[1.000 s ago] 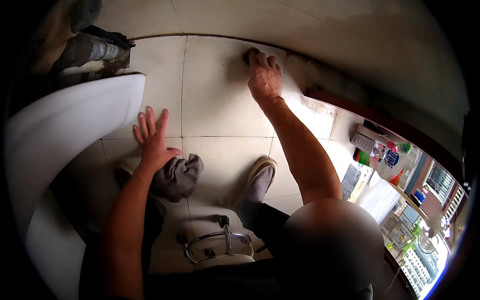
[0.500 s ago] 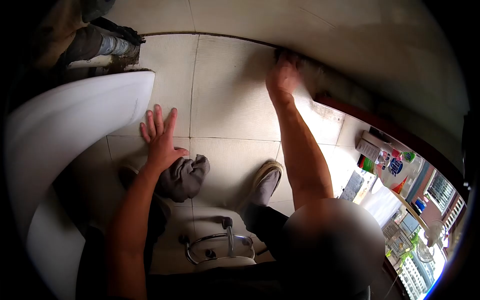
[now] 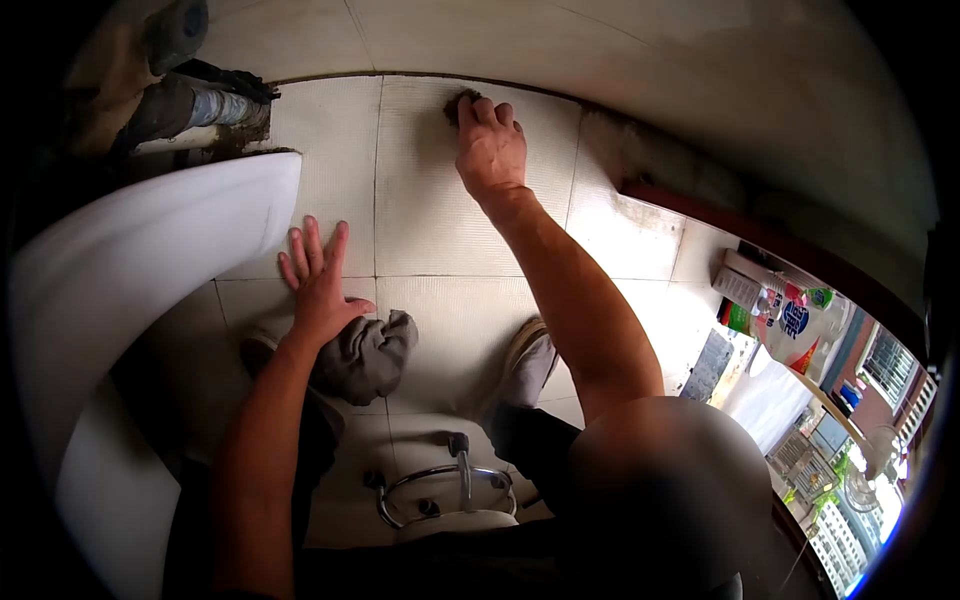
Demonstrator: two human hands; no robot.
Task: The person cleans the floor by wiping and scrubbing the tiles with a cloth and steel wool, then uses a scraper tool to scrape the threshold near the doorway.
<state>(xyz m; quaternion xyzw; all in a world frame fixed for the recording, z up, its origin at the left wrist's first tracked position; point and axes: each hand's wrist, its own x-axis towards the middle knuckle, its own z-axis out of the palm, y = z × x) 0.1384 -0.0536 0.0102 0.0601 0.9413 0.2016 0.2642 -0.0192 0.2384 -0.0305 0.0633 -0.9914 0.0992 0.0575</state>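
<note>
My right hand (image 3: 493, 150) is closed on a dark, frayed scouring pad (image 3: 461, 104), partly hidden by the fingers. It presses the pad to the pale tiled floor (image 3: 440, 220) near the foot of the far wall. To the left, my left hand (image 3: 321, 290) lies flat on the tiles with its fingers spread, holding nothing. Beside its thumb and wrist is a crumpled grey cloth (image 3: 372, 355); whether they touch, I cannot tell.
A white, curved ceramic fixture (image 3: 170, 215) stands at left, with a pipe (image 3: 205, 100) behind it. Below are a wheeled stool's chrome ring (image 3: 395, 505) and my feet. A dark red ledge (image 3: 700, 208) runs along the right wall, near several packages (image 3: 790, 315) and a window.
My right hand has moved left along the wall's foot with the scouring pad, away from the corner by the ledge. My left hand and the cloth stay in place.
</note>
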